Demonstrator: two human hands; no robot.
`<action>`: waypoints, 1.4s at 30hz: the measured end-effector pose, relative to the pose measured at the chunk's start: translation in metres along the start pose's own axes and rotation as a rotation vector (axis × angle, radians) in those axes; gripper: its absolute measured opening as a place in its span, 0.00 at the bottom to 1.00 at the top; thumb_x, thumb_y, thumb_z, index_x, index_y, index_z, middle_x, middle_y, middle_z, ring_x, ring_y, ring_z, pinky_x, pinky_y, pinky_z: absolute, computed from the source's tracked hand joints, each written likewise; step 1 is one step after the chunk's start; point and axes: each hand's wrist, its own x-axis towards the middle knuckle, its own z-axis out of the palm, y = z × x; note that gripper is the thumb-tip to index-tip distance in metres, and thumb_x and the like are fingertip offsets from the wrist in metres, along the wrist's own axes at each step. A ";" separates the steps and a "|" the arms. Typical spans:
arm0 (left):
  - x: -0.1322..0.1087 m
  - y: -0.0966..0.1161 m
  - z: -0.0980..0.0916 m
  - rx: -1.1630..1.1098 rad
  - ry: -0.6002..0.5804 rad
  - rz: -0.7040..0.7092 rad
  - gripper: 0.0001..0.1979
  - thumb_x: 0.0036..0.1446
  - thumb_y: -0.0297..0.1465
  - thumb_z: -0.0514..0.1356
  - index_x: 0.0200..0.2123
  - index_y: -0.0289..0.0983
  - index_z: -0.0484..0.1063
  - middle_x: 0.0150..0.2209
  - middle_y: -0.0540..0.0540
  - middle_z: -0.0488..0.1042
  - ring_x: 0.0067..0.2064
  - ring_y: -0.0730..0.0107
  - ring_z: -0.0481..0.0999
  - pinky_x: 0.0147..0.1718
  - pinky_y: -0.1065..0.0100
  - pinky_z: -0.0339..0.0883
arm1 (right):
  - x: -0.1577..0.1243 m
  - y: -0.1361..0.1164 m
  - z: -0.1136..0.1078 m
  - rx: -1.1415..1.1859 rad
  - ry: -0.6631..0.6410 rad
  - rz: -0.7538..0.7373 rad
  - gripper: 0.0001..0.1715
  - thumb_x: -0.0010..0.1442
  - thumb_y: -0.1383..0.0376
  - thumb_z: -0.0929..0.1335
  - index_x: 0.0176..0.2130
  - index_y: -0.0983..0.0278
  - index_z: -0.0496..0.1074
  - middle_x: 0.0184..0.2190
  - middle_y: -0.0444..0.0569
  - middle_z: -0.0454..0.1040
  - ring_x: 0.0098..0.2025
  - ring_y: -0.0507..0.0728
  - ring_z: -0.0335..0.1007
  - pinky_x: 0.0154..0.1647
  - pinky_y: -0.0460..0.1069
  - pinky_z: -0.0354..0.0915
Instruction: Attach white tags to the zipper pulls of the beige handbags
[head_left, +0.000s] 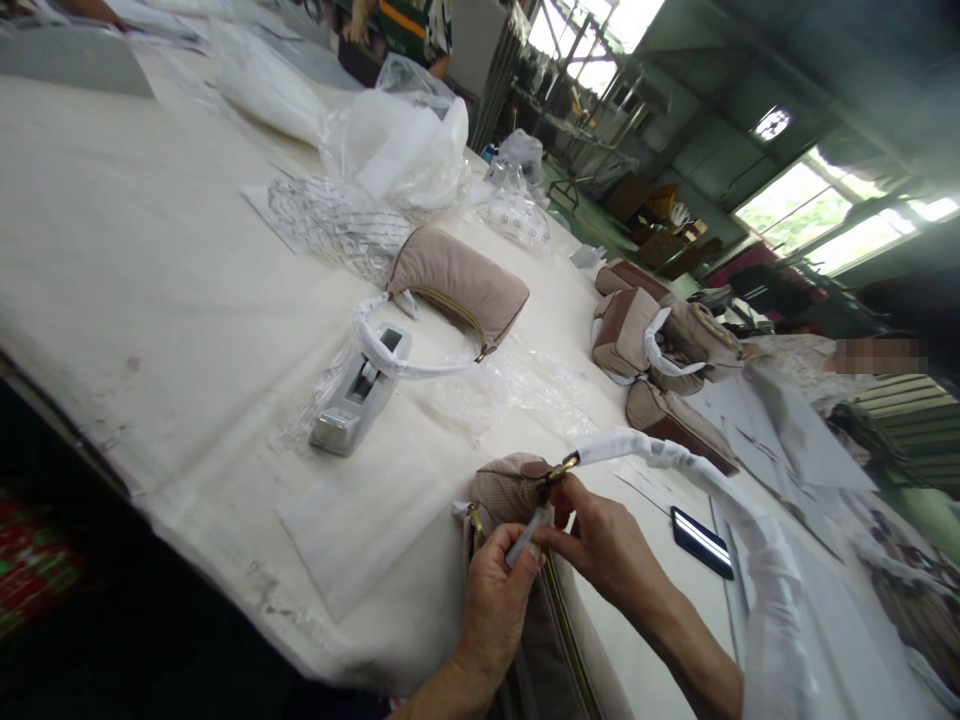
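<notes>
A taupe handbag [514, 487] with a gold zipper lies at the table's near edge. Its long strap [675, 458], wrapped in white, arcs out to the right from a gold clasp [562, 466]. My left hand [495, 590] is closed, pinching a narrow white-wrapped zipper pull [528, 537] between thumb and finger. Close against it, my right hand [604, 535] pinches at the upper end of that pull, just below the clasp; its fingertips are partly hidden. Left of the bag lies a white sheet [367, 530].
A grey tape dispenser [361, 390] sits beside a second taupe handbag [461, 280] with a wrapped strap. Clear plastic bags [397, 145] are heaped farther back. Several brown-based bags [626, 335] and a phone [701, 542] lie to the right. Other people stand around the table.
</notes>
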 end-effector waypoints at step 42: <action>-0.005 0.029 0.005 -0.563 0.042 -0.381 0.15 0.41 0.36 0.67 0.24 0.34 0.64 0.20 0.53 0.64 0.22 0.79 0.62 0.27 0.72 0.59 | 0.019 0.030 0.023 -0.477 0.363 -1.016 0.13 0.62 0.70 0.57 0.41 0.70 0.67 0.23 0.46 0.67 0.26 0.53 0.61 0.26 0.50 0.54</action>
